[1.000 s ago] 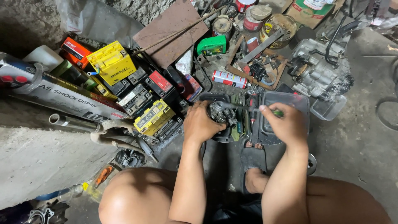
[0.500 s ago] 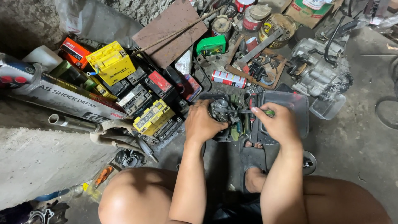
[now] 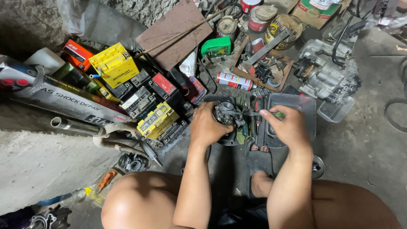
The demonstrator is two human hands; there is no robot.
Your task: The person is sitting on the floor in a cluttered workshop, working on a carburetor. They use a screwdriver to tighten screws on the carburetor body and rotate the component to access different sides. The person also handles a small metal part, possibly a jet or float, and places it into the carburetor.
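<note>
I see my left hand (image 3: 206,127) clamped around a small grey metal carburettor (image 3: 227,113) on the dark floor between my knees. My right hand (image 3: 289,127) is closed on a green-handled screwdriver (image 3: 277,114), just beside it, above a clear plastic tray (image 3: 305,106).

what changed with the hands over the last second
The right hand slid a little left, toward the small metal engine part, and its fingertips pinch a green-handled tool over the dark tray. The left hand stayed clamped around the engine part. The batteries, spray can and engine block lie as before.
</note>
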